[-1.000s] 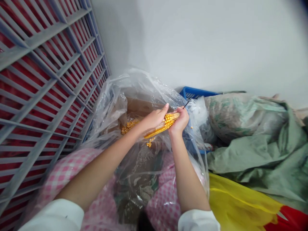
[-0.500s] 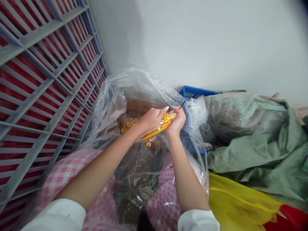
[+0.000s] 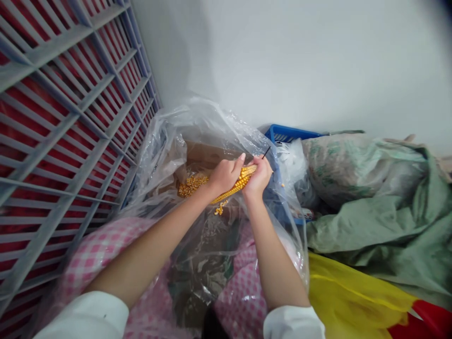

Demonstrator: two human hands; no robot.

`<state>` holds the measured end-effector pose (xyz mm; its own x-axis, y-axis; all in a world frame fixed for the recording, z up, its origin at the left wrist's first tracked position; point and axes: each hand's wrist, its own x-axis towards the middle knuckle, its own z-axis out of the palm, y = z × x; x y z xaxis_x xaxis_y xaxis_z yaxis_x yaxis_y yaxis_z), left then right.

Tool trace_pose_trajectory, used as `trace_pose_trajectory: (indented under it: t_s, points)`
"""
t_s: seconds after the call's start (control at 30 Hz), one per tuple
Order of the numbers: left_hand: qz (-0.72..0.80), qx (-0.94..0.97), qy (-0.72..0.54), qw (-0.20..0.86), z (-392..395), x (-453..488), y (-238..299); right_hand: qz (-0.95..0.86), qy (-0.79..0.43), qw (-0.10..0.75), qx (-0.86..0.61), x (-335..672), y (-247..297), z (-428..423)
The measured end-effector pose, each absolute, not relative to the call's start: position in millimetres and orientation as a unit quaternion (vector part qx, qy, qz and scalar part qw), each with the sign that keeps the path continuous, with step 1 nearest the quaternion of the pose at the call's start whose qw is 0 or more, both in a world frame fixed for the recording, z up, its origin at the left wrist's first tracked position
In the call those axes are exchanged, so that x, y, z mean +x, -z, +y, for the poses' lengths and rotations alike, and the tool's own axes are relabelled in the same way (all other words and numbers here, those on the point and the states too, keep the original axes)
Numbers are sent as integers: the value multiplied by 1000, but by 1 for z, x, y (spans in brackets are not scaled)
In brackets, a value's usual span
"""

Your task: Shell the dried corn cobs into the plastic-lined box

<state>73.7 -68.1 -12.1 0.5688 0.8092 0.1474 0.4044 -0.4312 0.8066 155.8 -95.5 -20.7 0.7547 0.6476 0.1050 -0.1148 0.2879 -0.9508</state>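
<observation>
A yellow corn cob (image 3: 231,189) slants across the middle of the view, over a clear plastic bag (image 3: 203,115). My right hand (image 3: 258,178) is closed around the cob's upper end. Out of the top of that hand sticks a thin dark rod (image 3: 266,152); its lower part is hidden. My left hand (image 3: 226,174) presses along the cob's upper side, its thumb pointing up and its fingers mostly hidden. Below the cob a small cluster of loose kernels (image 3: 221,207) lies on the plastic. More corn kernels (image 3: 192,185) are heaped inside the bag, left of my hands.
A large plastic crate (image 3: 79,110) with red behind its slats stands on the left. To the right are a blue basket (image 3: 294,133), a stuffed sack (image 3: 348,165), green cloth (image 3: 384,226) and a yellow bag (image 3: 353,294). Pink checked cloth (image 3: 106,252) covers my legs.
My left hand has shifted slightly right along the cob and now covers the pale stripped strip seen before. More of the kernel heap shows behind it. My right hand has barely moved.
</observation>
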Motion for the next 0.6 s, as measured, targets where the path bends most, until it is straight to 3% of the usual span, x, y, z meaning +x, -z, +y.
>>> trace_pose_trajectory:
  t_s: [0.2, 0.33, 0.6]
  points:
    - [412, 751, -215, 470, -68, 81, 6, -263, -183, 744, -587, 157, 19, -97]
    - [501, 711, -250, 426, -73, 88, 10, -302, -185, 719, -598, 152, 24, -97]
    - [382, 775, -285, 416, -68, 76, 22, -278, -214, 744, -569, 154, 25, -97]
